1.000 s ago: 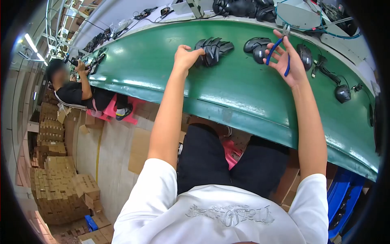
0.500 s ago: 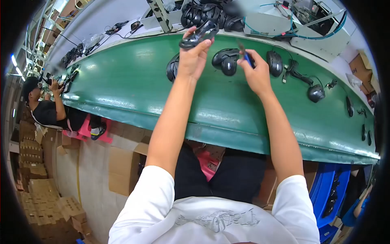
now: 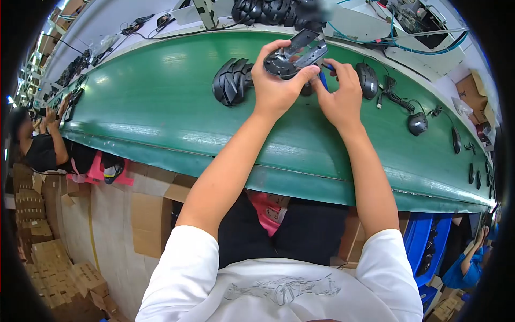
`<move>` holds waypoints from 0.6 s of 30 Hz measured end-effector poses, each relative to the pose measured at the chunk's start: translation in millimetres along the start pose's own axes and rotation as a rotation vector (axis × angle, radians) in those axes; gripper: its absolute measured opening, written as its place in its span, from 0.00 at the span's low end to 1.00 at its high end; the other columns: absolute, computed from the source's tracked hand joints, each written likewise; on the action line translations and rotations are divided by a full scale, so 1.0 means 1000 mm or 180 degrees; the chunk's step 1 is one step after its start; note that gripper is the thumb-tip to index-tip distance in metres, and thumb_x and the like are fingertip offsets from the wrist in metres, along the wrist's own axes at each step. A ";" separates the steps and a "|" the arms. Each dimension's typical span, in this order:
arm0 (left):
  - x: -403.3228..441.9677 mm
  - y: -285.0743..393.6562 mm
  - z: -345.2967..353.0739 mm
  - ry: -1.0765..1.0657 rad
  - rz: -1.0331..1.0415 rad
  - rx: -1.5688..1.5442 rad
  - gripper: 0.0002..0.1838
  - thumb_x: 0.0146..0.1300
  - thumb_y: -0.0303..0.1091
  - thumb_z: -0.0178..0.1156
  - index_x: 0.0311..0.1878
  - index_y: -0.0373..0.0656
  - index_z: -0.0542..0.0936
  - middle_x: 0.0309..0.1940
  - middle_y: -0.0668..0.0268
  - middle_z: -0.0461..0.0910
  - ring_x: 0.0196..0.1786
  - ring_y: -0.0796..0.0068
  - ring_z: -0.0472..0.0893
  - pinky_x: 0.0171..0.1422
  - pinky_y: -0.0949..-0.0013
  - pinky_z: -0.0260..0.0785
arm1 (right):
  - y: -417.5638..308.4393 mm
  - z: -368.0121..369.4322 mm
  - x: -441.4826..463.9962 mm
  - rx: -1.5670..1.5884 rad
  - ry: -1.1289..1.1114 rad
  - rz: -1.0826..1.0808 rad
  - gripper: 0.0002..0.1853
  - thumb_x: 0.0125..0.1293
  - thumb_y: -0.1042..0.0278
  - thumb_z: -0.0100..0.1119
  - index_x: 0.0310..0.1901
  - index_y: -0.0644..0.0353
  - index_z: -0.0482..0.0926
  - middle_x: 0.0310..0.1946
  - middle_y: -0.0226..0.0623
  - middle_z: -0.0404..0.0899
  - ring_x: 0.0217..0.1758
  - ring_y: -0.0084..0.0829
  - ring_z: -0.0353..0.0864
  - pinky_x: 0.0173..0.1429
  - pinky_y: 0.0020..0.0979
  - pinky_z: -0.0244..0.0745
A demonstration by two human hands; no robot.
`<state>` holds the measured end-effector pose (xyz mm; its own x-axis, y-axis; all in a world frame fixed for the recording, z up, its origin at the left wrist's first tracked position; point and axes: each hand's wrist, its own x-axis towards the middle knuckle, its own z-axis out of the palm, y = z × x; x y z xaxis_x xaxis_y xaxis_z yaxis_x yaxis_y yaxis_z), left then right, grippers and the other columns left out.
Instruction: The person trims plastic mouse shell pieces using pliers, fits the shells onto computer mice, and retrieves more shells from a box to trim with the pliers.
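My left hand [image 3: 276, 88] grips a black mouse shell [image 3: 284, 63], its inner side showing and two long flaps pointing up and right. Close beside it, my right hand [image 3: 340, 96] is closed around blue-handled pliers [image 3: 323, 79]; their jaws are hidden near the shell. Left of my hands, a cluster of black shells [image 3: 230, 82] lies on the green work surface [image 3: 188, 102]. A black mouse [image 3: 367, 80] rests just right of my right hand, and a cabled mouse [image 3: 417, 123] lies farther right.
Black parts [image 3: 268, 12] are piled behind the green surface. A white machine [image 3: 413, 59] with blue tubes stands at the back right. Blue bins [image 3: 424, 247] are below the right edge. One person [image 3: 43, 150] sits at far left, another [image 3: 466, 268] at far right.
My left hand has picked up a shell from the cluster and moved right with it. My right hand has closed round the pliers and come in beside the shell. The view has shifted.
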<state>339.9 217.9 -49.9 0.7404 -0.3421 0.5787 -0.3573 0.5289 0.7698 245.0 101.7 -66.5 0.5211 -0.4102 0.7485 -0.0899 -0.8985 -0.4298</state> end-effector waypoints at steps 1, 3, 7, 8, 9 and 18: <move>-0.002 0.000 0.001 0.0009 -0.0019 0.0034 0.31 0.48 0.20 0.76 0.56 0.40 0.74 0.40 0.58 0.85 0.40 0.71 0.85 0.47 0.71 0.80 | 0.001 0.001 0.000 0.0004 0.0020 -0.0016 0.20 0.54 0.62 0.73 0.48 0.58 0.82 0.35 0.34 0.78 0.38 0.35 0.77 0.44 0.34 0.73; -0.005 0.000 0.003 0.0027 -0.0050 0.0107 0.31 0.47 0.21 0.77 0.55 0.40 0.74 0.39 0.58 0.85 0.39 0.71 0.85 0.45 0.71 0.80 | 0.004 0.003 -0.001 0.0018 0.0062 -0.0054 0.21 0.53 0.63 0.73 0.48 0.58 0.82 0.35 0.34 0.78 0.37 0.35 0.77 0.43 0.34 0.73; -0.010 -0.004 0.005 0.0067 -0.0042 0.0216 0.30 0.47 0.21 0.78 0.54 0.40 0.74 0.41 0.58 0.86 0.40 0.72 0.85 0.46 0.71 0.80 | 0.004 0.003 -0.001 -0.0065 0.0135 -0.0091 0.20 0.53 0.63 0.73 0.48 0.58 0.82 0.35 0.34 0.78 0.36 0.34 0.77 0.41 0.33 0.73; -0.010 -0.005 0.005 0.0080 -0.0026 0.0265 0.30 0.47 0.21 0.78 0.53 0.40 0.74 0.42 0.58 0.86 0.42 0.73 0.84 0.47 0.72 0.80 | 0.003 0.003 -0.001 -0.0097 0.0166 -0.0098 0.20 0.53 0.63 0.73 0.48 0.58 0.82 0.34 0.34 0.78 0.35 0.34 0.77 0.40 0.33 0.73; -0.010 -0.006 0.004 0.0093 -0.0006 0.0315 0.30 0.48 0.20 0.78 0.53 0.40 0.74 0.43 0.58 0.86 0.43 0.73 0.84 0.48 0.72 0.80 | 0.003 0.003 0.000 -0.0128 0.0199 -0.0108 0.20 0.53 0.63 0.73 0.47 0.58 0.82 0.34 0.33 0.78 0.34 0.33 0.77 0.39 0.32 0.73; -0.013 -0.012 0.004 0.0151 0.0204 0.0627 0.30 0.46 0.23 0.80 0.51 0.40 0.74 0.41 0.58 0.86 0.40 0.74 0.84 0.45 0.72 0.80 | 0.000 -0.004 0.001 -0.0372 0.0043 -0.0098 0.17 0.53 0.61 0.73 0.45 0.56 0.84 0.29 0.30 0.77 0.30 0.32 0.76 0.32 0.31 0.72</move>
<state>332.5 212.6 -65.2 0.7368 -0.2732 0.6184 -0.5055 0.3848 0.7723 242.3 100.2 -63.7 0.5136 -0.3834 0.7676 -0.1728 -0.9225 -0.3451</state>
